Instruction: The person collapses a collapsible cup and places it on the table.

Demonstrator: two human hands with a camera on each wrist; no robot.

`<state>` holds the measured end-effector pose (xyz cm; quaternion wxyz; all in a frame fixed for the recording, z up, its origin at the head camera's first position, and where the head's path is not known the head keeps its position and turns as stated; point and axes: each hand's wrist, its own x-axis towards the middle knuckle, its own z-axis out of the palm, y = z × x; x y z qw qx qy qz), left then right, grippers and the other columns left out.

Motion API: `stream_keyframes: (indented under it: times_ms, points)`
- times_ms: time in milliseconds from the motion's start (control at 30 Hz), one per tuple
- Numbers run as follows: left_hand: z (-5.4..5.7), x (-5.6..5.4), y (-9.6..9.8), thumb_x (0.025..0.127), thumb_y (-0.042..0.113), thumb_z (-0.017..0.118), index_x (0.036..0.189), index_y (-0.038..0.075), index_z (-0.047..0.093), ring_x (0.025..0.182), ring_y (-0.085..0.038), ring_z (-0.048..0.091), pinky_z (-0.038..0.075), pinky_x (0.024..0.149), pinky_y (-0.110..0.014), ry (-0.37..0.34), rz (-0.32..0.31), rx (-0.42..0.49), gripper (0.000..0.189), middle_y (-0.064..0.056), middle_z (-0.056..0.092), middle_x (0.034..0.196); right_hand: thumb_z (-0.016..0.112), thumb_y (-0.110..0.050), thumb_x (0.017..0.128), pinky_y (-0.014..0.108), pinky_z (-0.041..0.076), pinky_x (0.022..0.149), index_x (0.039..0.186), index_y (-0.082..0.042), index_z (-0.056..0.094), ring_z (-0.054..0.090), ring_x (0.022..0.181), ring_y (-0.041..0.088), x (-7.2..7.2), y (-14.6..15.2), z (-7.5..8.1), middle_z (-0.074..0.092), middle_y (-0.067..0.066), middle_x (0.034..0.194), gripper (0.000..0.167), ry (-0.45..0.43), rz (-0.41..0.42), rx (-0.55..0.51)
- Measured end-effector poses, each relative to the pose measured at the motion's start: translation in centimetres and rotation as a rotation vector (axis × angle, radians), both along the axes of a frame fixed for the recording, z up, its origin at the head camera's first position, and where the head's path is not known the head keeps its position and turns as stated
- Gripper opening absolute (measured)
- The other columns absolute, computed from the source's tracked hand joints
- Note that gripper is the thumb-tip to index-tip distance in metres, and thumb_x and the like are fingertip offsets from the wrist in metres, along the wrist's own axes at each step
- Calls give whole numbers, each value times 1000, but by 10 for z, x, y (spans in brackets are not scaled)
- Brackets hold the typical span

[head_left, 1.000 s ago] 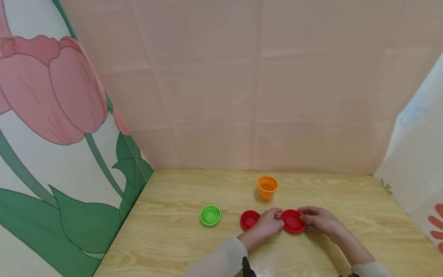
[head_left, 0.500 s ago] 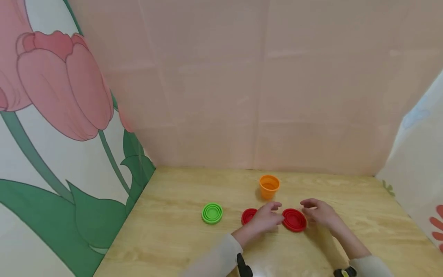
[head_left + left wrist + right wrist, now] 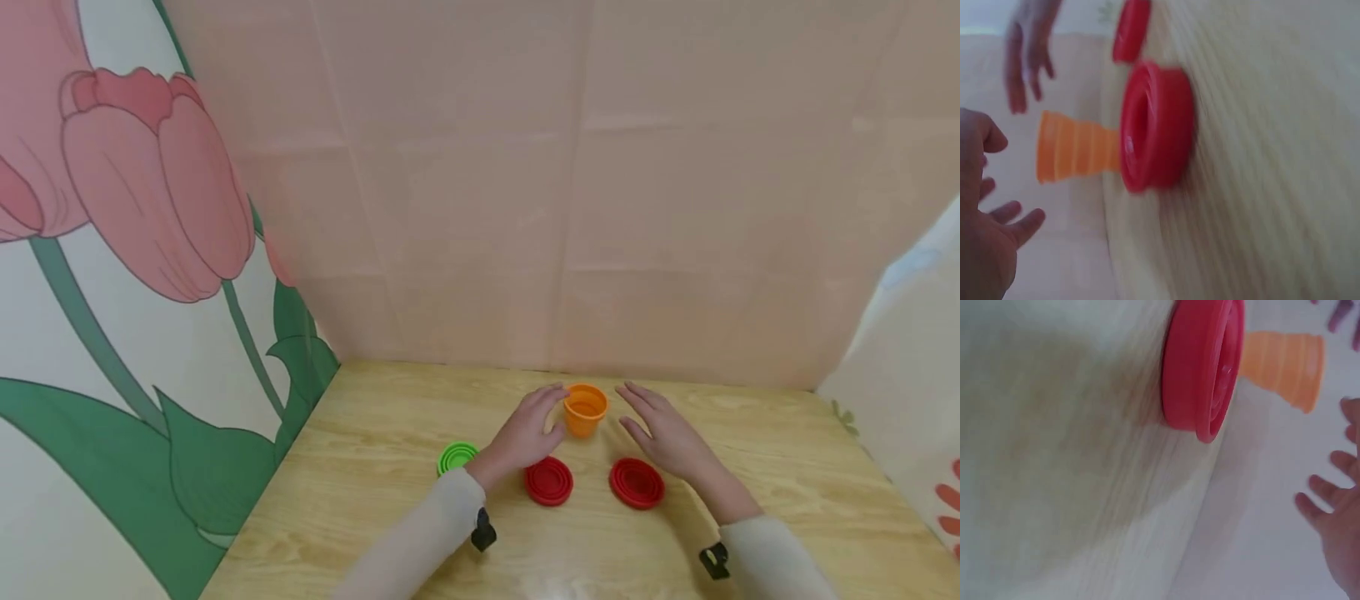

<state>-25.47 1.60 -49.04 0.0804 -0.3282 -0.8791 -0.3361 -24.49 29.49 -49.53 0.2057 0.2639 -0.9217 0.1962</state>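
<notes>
An orange collapsible cup (image 3: 583, 417) stands extended and upright toward the back of the table. Its ribbed wall shows in the left wrist view. My left hand (image 3: 525, 429) is just left of it, fingers spread and fingertips close to its rim. On the other side my right hand (image 3: 670, 432) hovers, fingers extended, a small gap from the cup. Neither hand grips anything. Two red collapsible cups, folded flat, lie in front: a left one (image 3: 548, 481) and a right one (image 3: 637, 483). A green folded cup (image 3: 456, 457) is partly hidden behind my left forearm.
The pale wood table (image 3: 375, 467) ends at a beige backdrop (image 3: 465, 317) behind the orange cup. A tulip-printed panel (image 3: 187, 400) borders the left side, a white printed sheet (image 3: 900, 375) the right.
Both hands have left the right red cup and moved forward to either side of the orange cup. The left red cup is now uncovered, while my left arm now partly covers the green one.
</notes>
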Motion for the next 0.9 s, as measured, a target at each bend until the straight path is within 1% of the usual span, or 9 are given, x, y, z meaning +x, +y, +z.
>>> stream_keyframes:
  times_ms: [100,133,200,267,367,467,700,767,900]
  points:
    - [-2,-12,-2,98,16,62,153,16,42,149,-22,33,33,120,-35,163,-12,-172,59,-3,35,162,66,-24,99,69,35,107,149,-3,47,38,139,50,-11,-2,-1,44,27,151,58,18,2,77]
    - [-2,-16,-2,98,17,62,155,16,40,151,-23,30,31,121,-36,202,-20,-222,61,-4,33,163,65,-27,100,69,33,109,151,-5,45,34,142,49,-15,-2,-2,42,26,153,59,13,1,101]
    - [-3,-23,1,98,21,60,158,18,34,154,-25,22,28,123,-40,242,-28,-310,66,-4,27,166,62,-31,101,69,31,110,152,-6,44,29,147,46,-20,-3,-3,40,24,156,60,5,8,136]
    - [-4,-28,4,101,28,58,161,20,27,155,-26,15,26,123,-46,238,-28,-377,68,-2,20,168,59,-35,102,70,28,112,154,-9,42,20,151,43,-23,-4,-4,36,21,159,61,-26,15,166]
    - [-8,-34,7,103,43,53,163,25,20,156,-29,11,26,121,-55,205,-2,-438,70,0,14,170,56,-39,104,72,23,113,157,-12,38,8,154,42,-26,-5,-6,30,20,162,62,-64,20,201]
    - [-14,-39,8,103,56,46,163,31,14,156,-29,9,25,121,-59,175,32,-487,73,3,10,170,55,-41,104,73,19,114,159,-14,34,1,154,43,-26,-5,-10,25,19,165,65,-112,13,218]
    - [-27,-44,11,100,65,41,164,33,8,156,-32,11,22,120,-63,152,16,-545,78,7,13,170,58,-40,102,72,17,116,161,-19,29,8,152,48,-20,1,-20,30,13,164,69,-194,-14,236]
    - [-28,-46,12,101,67,38,163,34,7,156,-32,12,22,120,-62,167,16,-560,77,10,14,169,57,-40,103,72,18,116,161,-21,29,10,152,48,-21,1,-21,31,11,164,67,-186,-16,233]
    - [-28,-50,15,102,66,33,163,35,10,155,-29,17,22,122,-60,173,28,-545,73,14,20,167,56,-39,104,71,22,115,160,-20,32,13,152,47,-25,-1,-20,35,10,162,64,-142,-7,216]
